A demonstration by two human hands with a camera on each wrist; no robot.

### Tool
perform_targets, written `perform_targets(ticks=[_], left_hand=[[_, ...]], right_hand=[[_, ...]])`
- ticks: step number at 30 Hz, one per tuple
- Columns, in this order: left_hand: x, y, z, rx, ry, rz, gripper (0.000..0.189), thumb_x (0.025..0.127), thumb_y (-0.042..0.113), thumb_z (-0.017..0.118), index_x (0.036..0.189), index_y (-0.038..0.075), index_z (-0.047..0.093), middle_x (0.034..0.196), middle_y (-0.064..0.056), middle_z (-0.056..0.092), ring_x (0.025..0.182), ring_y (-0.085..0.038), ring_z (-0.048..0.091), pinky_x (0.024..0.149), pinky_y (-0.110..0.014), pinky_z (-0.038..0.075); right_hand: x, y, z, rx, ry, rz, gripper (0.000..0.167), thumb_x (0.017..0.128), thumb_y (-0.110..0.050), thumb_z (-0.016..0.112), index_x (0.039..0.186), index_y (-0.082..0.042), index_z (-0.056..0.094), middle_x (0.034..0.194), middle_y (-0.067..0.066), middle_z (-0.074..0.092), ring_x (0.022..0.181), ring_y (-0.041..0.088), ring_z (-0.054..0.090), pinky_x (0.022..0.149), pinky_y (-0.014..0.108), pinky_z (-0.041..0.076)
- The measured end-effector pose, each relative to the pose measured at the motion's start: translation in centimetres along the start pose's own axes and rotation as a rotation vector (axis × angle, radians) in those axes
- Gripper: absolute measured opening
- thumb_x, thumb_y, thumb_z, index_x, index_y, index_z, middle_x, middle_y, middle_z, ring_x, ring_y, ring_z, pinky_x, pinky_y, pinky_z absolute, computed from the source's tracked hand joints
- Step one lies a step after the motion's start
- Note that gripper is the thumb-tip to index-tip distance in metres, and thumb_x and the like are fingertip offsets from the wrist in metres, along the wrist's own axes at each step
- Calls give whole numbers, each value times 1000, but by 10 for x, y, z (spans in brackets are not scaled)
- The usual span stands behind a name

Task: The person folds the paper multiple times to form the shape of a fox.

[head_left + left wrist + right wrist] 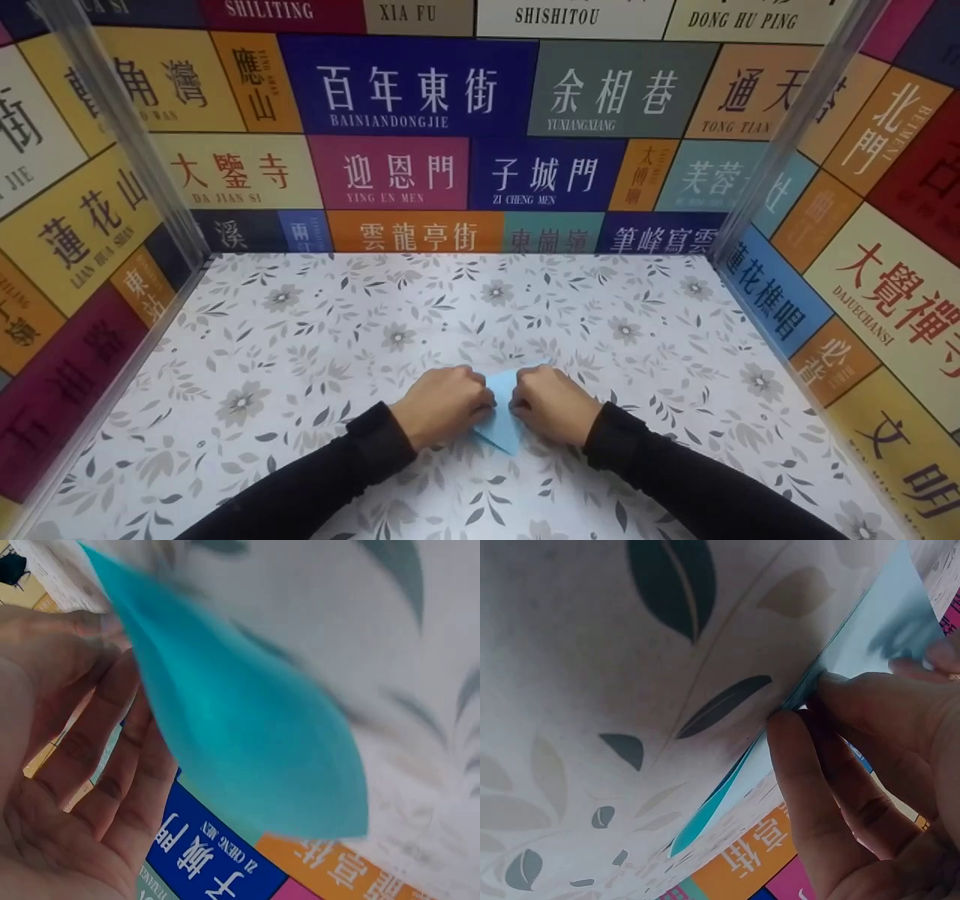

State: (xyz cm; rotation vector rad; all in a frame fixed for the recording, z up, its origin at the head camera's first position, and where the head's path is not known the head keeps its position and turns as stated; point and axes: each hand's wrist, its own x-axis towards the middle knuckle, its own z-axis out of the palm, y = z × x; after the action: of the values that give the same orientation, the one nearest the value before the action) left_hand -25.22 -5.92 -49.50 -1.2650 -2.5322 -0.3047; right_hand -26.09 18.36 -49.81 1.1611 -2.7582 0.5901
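Note:
A light blue folded sheet of paper (501, 429) lies between the two hands over the flowered table, one pointed corner toward the person. My left hand (444, 405) holds its left side. In the left wrist view, the paper (247, 739) bows out in a curved flap beside the left hand (82, 742), whose fingers partly pass behind it. On the other side, my right hand (556, 403) pinches the paper. The right wrist view has the right hand's thumb and forefinger (799, 757) on the folded edge of the paper (739, 791), whose layers part slightly at the lower end.
The tabletop (360, 300) has a white covering with grey flowers and leaves. Upright panels of coloured blocks with Chinese lettering stand at the back (412, 90), left (71, 217) and right (885, 247). Clear strips (795, 135) run along the panel corners.

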Motion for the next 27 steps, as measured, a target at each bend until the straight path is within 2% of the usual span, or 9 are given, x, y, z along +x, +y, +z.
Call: perform_targets(ticks=[4,7,12,17,20,27], left_hand=[[11,-9,0,64,23,-31,12,100,15,86,88,17,88,81,-2,75,73,-23,69,61,-36,60],[19,-16,3,135,9,-49,13,100,13,84,88,16,89,82,-2,78,74,-24,73,62,-37,64],[28,-24,9,241,0,-35,20,99,6,80,83,16,88,79,-3,78,70,-23,75,59,-38,65],[32,-25,11,312,-31,-15,23,103,8,76,83,14,85,79,-3,78,70,-21,75,57,-38,66],[32,-25,12,312,-49,-18,23,105,8,75,84,14,85,80,-3,79,72,-21,77,59,-38,67],[33,-25,11,208,-78,-56,18,100,7,79,84,13,86,84,-5,81,76,-25,78,64,-40,68]], right_hand=[[1,-1,-1,11,-3,8,24,85,10,81,72,-9,80,72,1,65,64,6,49,61,21,44],[1,-2,-1,18,-2,12,24,85,11,80,73,-9,81,72,1,65,65,5,49,61,21,45],[1,-3,-1,30,1,6,25,85,13,78,72,-8,81,71,1,64,65,2,46,61,19,43],[1,-2,0,28,3,-3,25,84,14,77,71,-8,80,71,1,63,65,2,43,60,19,39],[1,-1,1,20,6,-2,24,84,13,78,74,-8,83,72,1,65,65,2,44,60,19,40],[-1,0,4,9,22,-4,23,84,12,79,75,-9,84,72,1,65,64,3,48,60,20,44]])
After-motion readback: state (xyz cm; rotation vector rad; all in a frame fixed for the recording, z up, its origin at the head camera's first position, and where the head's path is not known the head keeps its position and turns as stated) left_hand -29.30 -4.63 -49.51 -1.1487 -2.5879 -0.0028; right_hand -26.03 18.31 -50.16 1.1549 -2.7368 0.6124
